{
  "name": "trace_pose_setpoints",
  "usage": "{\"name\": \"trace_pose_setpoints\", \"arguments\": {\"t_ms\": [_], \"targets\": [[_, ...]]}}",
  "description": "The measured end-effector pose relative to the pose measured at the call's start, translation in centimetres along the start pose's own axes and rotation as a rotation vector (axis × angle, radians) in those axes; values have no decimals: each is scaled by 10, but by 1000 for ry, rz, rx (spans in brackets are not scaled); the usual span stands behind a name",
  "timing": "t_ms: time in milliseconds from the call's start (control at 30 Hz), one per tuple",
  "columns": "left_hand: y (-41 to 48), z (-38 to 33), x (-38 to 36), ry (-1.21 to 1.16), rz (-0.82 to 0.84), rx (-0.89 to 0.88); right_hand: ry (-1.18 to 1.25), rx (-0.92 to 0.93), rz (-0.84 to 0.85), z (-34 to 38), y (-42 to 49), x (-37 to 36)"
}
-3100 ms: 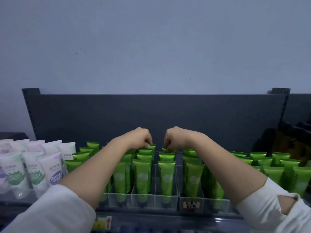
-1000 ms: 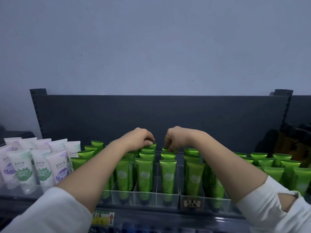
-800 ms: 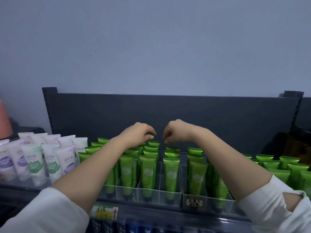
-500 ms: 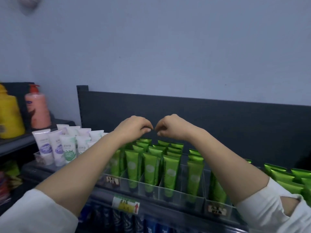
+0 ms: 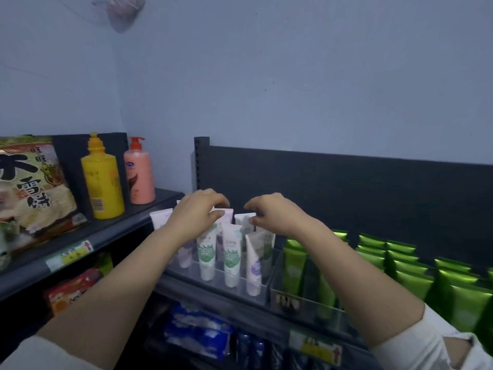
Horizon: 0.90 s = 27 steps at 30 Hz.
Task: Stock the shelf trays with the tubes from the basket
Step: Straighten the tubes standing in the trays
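Note:
White tubes (image 5: 231, 259) with green or purple labels stand upright in a clear shelf tray (image 5: 262, 291) at the left end of the shelf. My left hand (image 5: 196, 216) curls over the back row, thumb and fingers at the crimped top of one white tube (image 5: 228, 212). Beside it, my right hand (image 5: 269, 212) does the same at the top of the neighbouring white tube (image 5: 243, 218). To the right, green tubes (image 5: 400, 263) fill several trays. No basket is in view.
A dark back panel (image 5: 346, 188) rises behind the tubes. On the adjoining left shelf stand a yellow bottle (image 5: 102, 180), a pink pump bottle (image 5: 138, 174) and a snack bag (image 5: 29, 188). Blue packs (image 5: 197, 332) lie on the lower shelf.
Both hands left the tops of the green tubes and moved left to the white tubes. My view swung left, bringing the side shelf with its bottles into sight.

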<state>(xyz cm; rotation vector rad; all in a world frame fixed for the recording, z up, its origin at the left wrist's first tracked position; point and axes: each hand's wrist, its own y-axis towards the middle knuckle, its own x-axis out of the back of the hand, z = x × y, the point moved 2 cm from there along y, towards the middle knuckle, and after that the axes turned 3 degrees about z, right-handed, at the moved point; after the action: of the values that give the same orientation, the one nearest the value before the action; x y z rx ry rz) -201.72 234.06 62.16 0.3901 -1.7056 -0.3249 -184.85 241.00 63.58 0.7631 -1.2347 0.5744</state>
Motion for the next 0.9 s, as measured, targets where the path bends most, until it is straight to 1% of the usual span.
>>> {"name": "trace_pose_setpoints", "arguments": {"t_ms": [100, 167, 233, 300, 400, 500, 567, 733, 833, 900], "targets": [[1, 29, -3, -24, 15, -19, 5, -86, 24, 14, 18, -13], [3, 37, -7, -51, 79, -55, -1, -131, 72, 18, 22, -17], [5, 35, -15, -63, 154, -109, 7, -167, 151, 18, 22, -18], [9, 27, -23, -84, 187, -149, 15, -196, 233, 15, 19, -20], [20, 17, -40, -107, 240, -164, -23, -235, 305, 12, 15, -27], [31, 12, -59, -58, 316, -138, -91, -252, 295, 8, 14, -34], [35, 9, -66, -26, 325, -125, -103, -261, 286, 6, 13, -32], [39, 9, -67, -133, 350, -132, -97, -272, 296, -1, 6, -27], [38, 9, -64, -142, 381, -172, -80, -266, 275, -4, 5, -28], [37, 9, -61, -170, 396, -190, -57, -267, 293, -5, 7, -28]]}}
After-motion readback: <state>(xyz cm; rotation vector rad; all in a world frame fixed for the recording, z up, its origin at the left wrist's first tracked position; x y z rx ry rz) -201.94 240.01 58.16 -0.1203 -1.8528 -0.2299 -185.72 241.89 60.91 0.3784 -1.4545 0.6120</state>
